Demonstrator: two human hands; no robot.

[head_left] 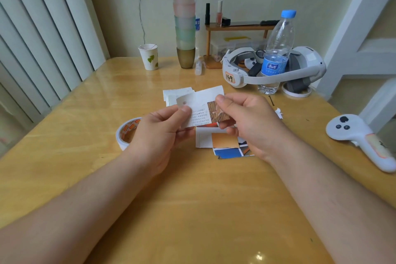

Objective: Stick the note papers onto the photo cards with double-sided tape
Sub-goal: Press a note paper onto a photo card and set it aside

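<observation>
joining a note paper to a photo card, held in the air over the table

left to right: the tape roll (pixel 128 133) lies on the table (pixel 192 210); the left hand (pixel 158 135) pinches the photo card (pixel 199 111) at its left edge, fingers clamped, and the right hand (pixel 246 122) pinches the right — a note paper (pixel 211 93) shows behind. long axis runs left-right, slightly tilted, printed face toward the camera. next, likely — square the edges and press flat. spare photo cards (pixel 225 143) lie below.

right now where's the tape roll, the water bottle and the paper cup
tape roll (pixel 125 133), head view, on its inner core
water bottle (pixel 275 66), head view, on its blue label
paper cup (pixel 150 58), head view, on its side wall
</observation>
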